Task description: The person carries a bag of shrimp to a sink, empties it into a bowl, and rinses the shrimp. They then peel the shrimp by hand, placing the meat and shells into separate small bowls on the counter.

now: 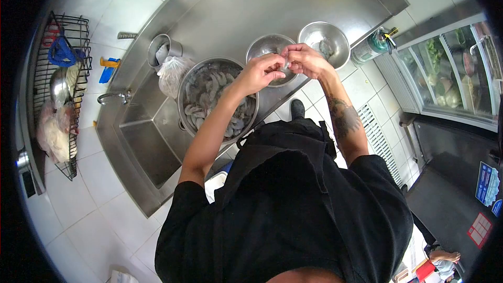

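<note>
My left hand and my right hand meet above a middle steel bowl. Both are closed, with fingertips pinched around a small, pale greyish shrimp, mostly hidden by the fingers. What lies in the middle bowl is largely covered by my hands. Left of it, under my left forearm, a large steel bowl holds many grey unpeeled shrimp. To the right stands another steel bowl with a few greyish pieces, apparently shrimp, at its bottom.
A metal pot and a filled plastic bag stand left of the large bowl. The sink basin and faucet lie further left. A wire rack hangs on the wall. At right are a gas cylinder and glass-door fridge.
</note>
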Motion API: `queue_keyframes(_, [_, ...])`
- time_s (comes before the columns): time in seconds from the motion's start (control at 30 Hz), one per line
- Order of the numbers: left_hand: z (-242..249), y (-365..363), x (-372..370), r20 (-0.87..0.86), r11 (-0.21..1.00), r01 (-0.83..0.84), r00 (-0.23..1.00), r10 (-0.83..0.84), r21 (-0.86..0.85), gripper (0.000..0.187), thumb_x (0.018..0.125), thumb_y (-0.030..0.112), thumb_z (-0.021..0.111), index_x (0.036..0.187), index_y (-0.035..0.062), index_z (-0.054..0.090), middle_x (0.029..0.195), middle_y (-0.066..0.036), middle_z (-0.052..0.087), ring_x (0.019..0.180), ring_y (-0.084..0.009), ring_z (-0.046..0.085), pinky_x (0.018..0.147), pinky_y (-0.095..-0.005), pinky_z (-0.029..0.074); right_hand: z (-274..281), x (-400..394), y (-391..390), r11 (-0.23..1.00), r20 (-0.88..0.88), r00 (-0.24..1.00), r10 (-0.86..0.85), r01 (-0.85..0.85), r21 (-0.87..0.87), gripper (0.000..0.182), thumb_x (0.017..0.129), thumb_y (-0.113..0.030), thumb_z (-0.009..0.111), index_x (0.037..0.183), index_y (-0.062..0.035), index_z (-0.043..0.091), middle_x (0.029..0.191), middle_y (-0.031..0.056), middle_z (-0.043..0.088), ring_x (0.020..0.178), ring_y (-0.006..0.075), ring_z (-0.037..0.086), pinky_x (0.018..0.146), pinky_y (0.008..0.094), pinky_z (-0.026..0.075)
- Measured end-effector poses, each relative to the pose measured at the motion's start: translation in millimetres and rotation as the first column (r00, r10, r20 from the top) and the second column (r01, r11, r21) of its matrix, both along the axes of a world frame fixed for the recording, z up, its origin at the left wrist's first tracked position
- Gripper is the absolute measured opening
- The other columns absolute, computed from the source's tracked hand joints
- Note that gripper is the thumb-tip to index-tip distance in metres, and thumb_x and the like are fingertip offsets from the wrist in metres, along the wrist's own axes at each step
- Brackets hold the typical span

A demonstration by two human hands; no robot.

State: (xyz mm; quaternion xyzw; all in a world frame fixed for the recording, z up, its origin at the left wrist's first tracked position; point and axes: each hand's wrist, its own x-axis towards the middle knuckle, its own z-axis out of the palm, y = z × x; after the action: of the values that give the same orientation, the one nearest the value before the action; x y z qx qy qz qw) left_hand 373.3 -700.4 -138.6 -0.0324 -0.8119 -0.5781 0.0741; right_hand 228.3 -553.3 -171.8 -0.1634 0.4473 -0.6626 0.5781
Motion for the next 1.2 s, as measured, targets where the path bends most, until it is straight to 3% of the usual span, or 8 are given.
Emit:
queue_keyframes(0.13, [-12, -8, 2, 0.085, 1.000, 0.002, 0.996, -0.003, 0.005, 0.018, 0.081, -0.001, 0.071, 0.088, -0.0006, 0.054, 0.078, -0.004, 0.055, 0.064, -0.0094, 0.052, 0.056, -0.0261, 0.045, -10, 1, -5, 0.997, 0.103, 0.994, 0.039, -0.031, -0.073, 0.009, 0.084, -0.005, 0.056, 0.090, 0.0003, 0.060, 0.069, 0.0021, 0.056, 0.052, 0.0054, 0.046, 0.043, 0.0199, 0.032])
queue_keyframes(0.23, [-25, -13, 3, 0.027, 0.997, 0.013, 1.000, -0.011, -0.075, 0.013, 0.083, -0.002, 0.069, 0.089, -0.0008, 0.058, 0.084, -0.003, 0.057, 0.071, -0.0079, 0.060, 0.061, -0.0233, 0.049, -12, 7, -9, 0.997, 0.077, 0.997, -0.031, 0.036, -0.062, 0.008, 0.085, -0.005, 0.056, 0.090, -0.0007, 0.060, 0.069, 0.0014, 0.055, 0.053, 0.0052, 0.046, 0.044, 0.0199, 0.033])
queue_keyframes(0.4, [-18, 6, 5, -0.126, 0.971, -0.178, 0.972, 0.199, 0.159, 0.015, 0.081, -0.005, 0.069, 0.086, -0.0014, 0.055, 0.079, -0.005, 0.055, 0.068, -0.0108, 0.058, 0.061, -0.0249, 0.050, -7, 9, -12, 0.993, 0.130, 0.988, -0.085, 0.095, -0.075, 0.007, 0.088, -0.005, 0.054, 0.089, -0.0019, 0.060, 0.069, 0.0002, 0.054, 0.054, 0.0054, 0.045, 0.045, 0.0203, 0.034])
queue_keyframes(0.63, [-29, 3, 6, -0.123, 0.972, -0.167, 0.974, 0.189, 0.166, 0.012, 0.084, -0.008, 0.064, 0.084, -0.0021, 0.054, 0.083, -0.007, 0.058, 0.070, -0.0118, 0.063, 0.063, -0.0260, 0.054, -6, 15, -15, 0.989, 0.178, 0.977, -0.119, 0.133, -0.066, 0.007, 0.089, -0.005, 0.053, 0.090, -0.0014, 0.059, 0.069, -0.0004, 0.052, 0.054, 0.0059, 0.044, 0.046, 0.0210, 0.034])
queue_keyframes(0.7, [-29, 2, 8, -0.144, 0.969, -0.242, 0.959, 0.245, 0.044, 0.011, 0.085, -0.007, 0.064, 0.085, -0.0018, 0.054, 0.080, -0.006, 0.060, 0.070, -0.0120, 0.064, 0.063, -0.0259, 0.054, -8, 16, -15, 0.986, 0.198, 0.970, -0.139, 0.154, -0.061, 0.007, 0.089, -0.005, 0.054, 0.091, -0.0009, 0.059, 0.069, -0.0001, 0.052, 0.054, 0.0060, 0.044, 0.045, 0.0210, 0.034])
queue_keyframes(0.8, [-40, 2, 7, -0.185, 0.946, -0.289, 0.931, 0.314, 0.149, 0.010, 0.086, -0.006, 0.063, 0.089, -0.0015, 0.054, 0.078, -0.006, 0.062, 0.070, -0.0120, 0.065, 0.063, -0.0255, 0.054, -7, 15, -13, 0.983, 0.213, 0.965, -0.155, 0.172, -0.067, 0.007, 0.089, -0.005, 0.054, 0.092, -0.0001, 0.058, 0.070, 0.0007, 0.052, 0.054, 0.0061, 0.043, 0.045, 0.0207, 0.033])
queue_keyframes(1.0, [-14, 8, 9, -0.063, 0.992, -0.112, 0.991, 0.116, 0.062, 0.011, 0.089, -0.001, 0.064, 0.095, -0.0008, 0.055, 0.083, -0.005, 0.065, 0.076, -0.0124, 0.068, 0.066, -0.0256, 0.057, -7, 9, -10, 0.995, 0.195, 0.977, -0.085, 0.094, -0.037, 0.008, 0.088, -0.005, 0.054, 0.092, 0.0009, 0.058, 0.069, 0.0016, 0.052, 0.052, 0.0058, 0.043, 0.041, 0.0197, 0.030])
queue_keyframes(1.2, [-13, 10, 10, -0.001, 0.987, -0.140, 0.990, 0.141, 0.079, 0.016, 0.087, 0.002, 0.068, 0.087, 0.0001, 0.052, 0.074, -0.005, 0.065, 0.072, -0.0119, 0.068, 0.061, -0.0250, 0.056, -6, 10, -10, 0.998, 0.160, 0.986, -0.048, 0.054, -0.030, 0.009, 0.088, -0.006, 0.055, 0.093, 0.0010, 0.058, 0.070, 0.0014, 0.052, 0.052, 0.0049, 0.042, 0.040, 0.0184, 0.028])
